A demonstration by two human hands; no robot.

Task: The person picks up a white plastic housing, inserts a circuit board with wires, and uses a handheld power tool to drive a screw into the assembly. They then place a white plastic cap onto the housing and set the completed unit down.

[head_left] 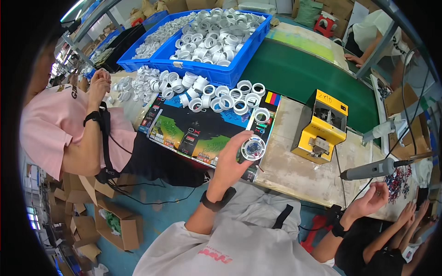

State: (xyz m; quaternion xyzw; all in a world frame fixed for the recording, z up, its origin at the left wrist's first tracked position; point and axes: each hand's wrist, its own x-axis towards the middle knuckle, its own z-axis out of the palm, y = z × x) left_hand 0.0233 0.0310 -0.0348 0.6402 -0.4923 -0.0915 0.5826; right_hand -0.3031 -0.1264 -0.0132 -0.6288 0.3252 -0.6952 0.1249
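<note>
I observe the left hand [230, 161] at frame centre, closed on a white round part [253, 148], its circular face toward the camera. The right hand [369, 201], lower right, is half open and appears empty; the part lies well apart, to its upper left. A grey cylindrical tool [370, 170] sits nearer, just above the right hand.
</note>
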